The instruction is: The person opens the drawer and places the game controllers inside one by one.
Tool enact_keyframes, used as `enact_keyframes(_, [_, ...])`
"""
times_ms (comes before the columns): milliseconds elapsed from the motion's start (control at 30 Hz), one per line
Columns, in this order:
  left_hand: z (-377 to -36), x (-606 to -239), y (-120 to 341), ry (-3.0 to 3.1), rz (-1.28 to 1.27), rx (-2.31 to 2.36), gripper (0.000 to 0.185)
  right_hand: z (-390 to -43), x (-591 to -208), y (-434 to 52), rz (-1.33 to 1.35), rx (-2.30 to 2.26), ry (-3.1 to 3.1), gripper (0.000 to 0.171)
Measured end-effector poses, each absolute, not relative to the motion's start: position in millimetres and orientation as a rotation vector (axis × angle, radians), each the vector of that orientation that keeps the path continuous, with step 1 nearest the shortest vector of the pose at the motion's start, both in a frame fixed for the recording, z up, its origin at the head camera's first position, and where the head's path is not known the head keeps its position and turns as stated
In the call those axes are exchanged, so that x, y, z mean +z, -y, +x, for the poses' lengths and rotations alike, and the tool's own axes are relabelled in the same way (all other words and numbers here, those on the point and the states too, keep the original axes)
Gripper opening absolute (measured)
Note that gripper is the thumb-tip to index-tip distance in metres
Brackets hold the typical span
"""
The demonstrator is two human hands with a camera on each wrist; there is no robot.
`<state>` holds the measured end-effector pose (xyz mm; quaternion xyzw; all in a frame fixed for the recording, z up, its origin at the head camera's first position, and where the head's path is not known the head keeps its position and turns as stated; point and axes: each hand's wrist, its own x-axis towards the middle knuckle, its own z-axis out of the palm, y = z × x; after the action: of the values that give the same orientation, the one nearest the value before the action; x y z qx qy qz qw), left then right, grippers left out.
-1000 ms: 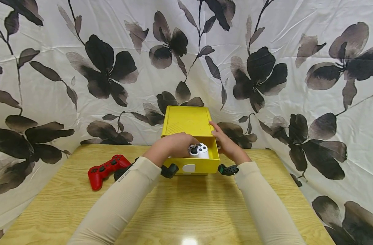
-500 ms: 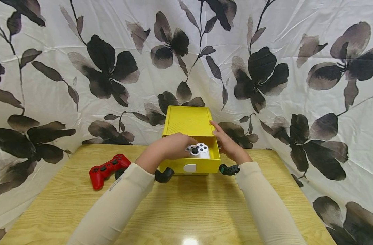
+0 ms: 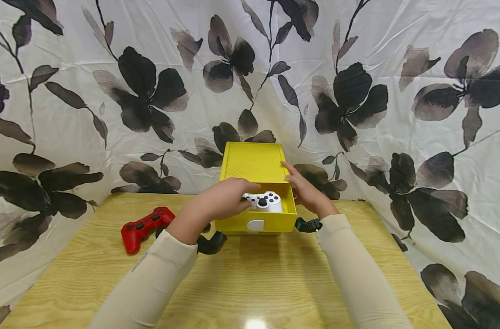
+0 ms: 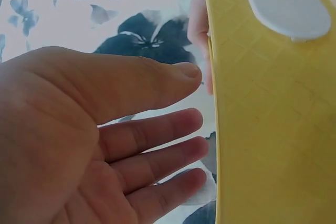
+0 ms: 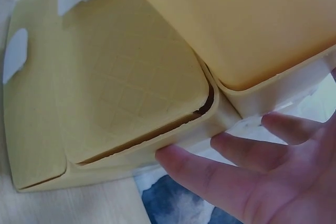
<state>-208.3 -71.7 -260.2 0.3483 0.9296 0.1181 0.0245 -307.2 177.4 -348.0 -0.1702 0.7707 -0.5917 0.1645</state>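
A white game controller (image 3: 269,200) lies in the pulled-out top drawer (image 3: 280,222) of a yellow drawer box (image 3: 254,161). My left hand (image 3: 217,201) is over the drawer's left side, its fingertips close to the controller's left end. In the left wrist view, the left hand (image 4: 58,145) has thumb and fingers apart and holds nothing. My right hand (image 3: 309,194) is at the box's right side, and in the right wrist view its spread fingers (image 5: 210,179) lie along the box's side wall. The left hand hides part of the controller.
A red game controller (image 3: 144,228) lies on the wooden table (image 3: 258,278), left of the box. Beside it is a black object (image 3: 163,228), partly hidden by the left arm. A floral cloth (image 3: 282,45) hangs behind. Below the pulled-out drawer, closed drawer fronts (image 5: 126,72) carry white tabs.
My left hand has drawn back left from inside the drawer, leaving more of the white controller visible. The right hand stays at the box's side.
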Motion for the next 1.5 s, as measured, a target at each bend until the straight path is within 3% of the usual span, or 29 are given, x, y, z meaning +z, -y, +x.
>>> enact_keyframes(667, [-180.0,-275.4,93.3,-3.048,1.009,0.581,0.051,-308.3,-350.5,-181.9,-0.478,-1.678,-2.202,0.056])
enact_keyframes(967, [-170.8,-285.9,98.0,-3.163,1.037,0.717,0.046,-306.9,-344.6,-177.9,-0.469,-1.678,-2.203,0.053])
enact_keyframes(1500, [-159.5,-306.3,100.4,-3.220,1.233,1.032,0.037,-310.1,-347.8,-178.0,-0.469,-1.635,-2.237,0.056])
